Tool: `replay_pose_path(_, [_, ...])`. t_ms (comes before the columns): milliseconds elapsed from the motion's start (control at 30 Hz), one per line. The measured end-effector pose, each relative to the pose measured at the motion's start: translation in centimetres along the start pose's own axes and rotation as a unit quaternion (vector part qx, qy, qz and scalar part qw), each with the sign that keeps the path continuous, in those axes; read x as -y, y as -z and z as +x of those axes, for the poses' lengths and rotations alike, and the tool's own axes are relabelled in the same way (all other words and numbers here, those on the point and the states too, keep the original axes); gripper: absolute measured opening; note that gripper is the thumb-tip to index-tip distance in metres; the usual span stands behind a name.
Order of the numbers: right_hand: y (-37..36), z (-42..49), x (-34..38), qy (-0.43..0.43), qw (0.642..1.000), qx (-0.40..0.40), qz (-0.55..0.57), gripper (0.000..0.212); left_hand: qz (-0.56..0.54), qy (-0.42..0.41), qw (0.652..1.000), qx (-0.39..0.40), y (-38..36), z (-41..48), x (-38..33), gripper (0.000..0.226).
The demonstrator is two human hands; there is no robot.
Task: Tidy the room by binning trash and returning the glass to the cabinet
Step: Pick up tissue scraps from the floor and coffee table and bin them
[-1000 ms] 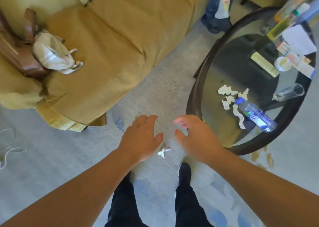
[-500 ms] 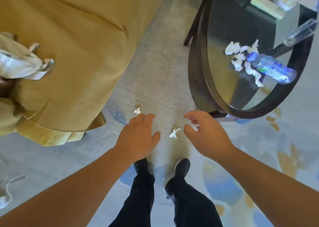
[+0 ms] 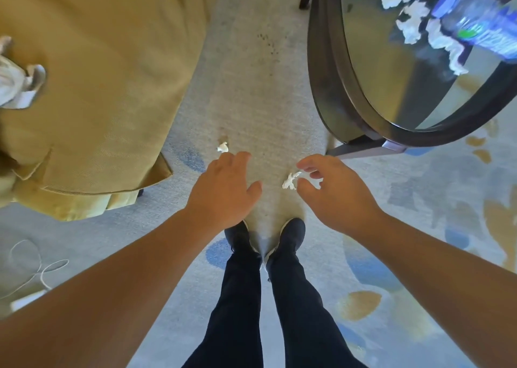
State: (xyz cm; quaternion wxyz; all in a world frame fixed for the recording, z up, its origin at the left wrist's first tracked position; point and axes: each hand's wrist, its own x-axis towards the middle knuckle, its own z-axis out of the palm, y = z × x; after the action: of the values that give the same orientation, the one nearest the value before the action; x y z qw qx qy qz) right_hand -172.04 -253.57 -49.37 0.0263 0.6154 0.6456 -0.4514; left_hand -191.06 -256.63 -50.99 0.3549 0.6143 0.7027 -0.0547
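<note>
A paper scrap [image 3: 291, 180] lies on the carpet [image 3: 251, 88] just beside the right hand [image 3: 335, 197], whose fingers are spread and not yet pinching. A second scrap [image 3: 223, 147] sits just beyond the relaxed, empty left hand [image 3: 223, 188]. Crumpled paper [image 3: 411, 23] and a bottle [image 3: 481, 29] litter the counter [image 3: 330, 88], far right; the tidying looks barely begun.

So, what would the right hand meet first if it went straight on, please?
Probably the paper scrap on the carpet, just beyond the fingertips of the right hand, though depth is unclear.
</note>
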Motion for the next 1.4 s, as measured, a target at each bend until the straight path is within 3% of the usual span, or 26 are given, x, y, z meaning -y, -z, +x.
replay_pose_path(367, [-1.9,1.9,-1.3,-0.02,0.999,-0.019,0.037,0.031,0.021,-0.018,1.0,0.014,-1.0,2.4,1.8,0.054])
replay_pose_path(700, [-12.3,7.1,-3.5,-0.109,0.99,-0.072,0.059,0.03,0.066,-0.067,0.992,0.079,-6.3,10.5,11.2,0.056])
replay_pose_path(1000, [-17.9,10.4,-3.7,-0.148,0.98,-0.107,0.078,0.03,0.092,-0.112,0.986,0.086,-7.6,14.8,17.9,0.056])
replay_pose_path(1400, [-28.0,23.0,-15.4,-0.12,0.986,-0.111,0.023,0.031,0.124,-0.091,0.987,0.054,-21.3,28.1,25.3,0.051])
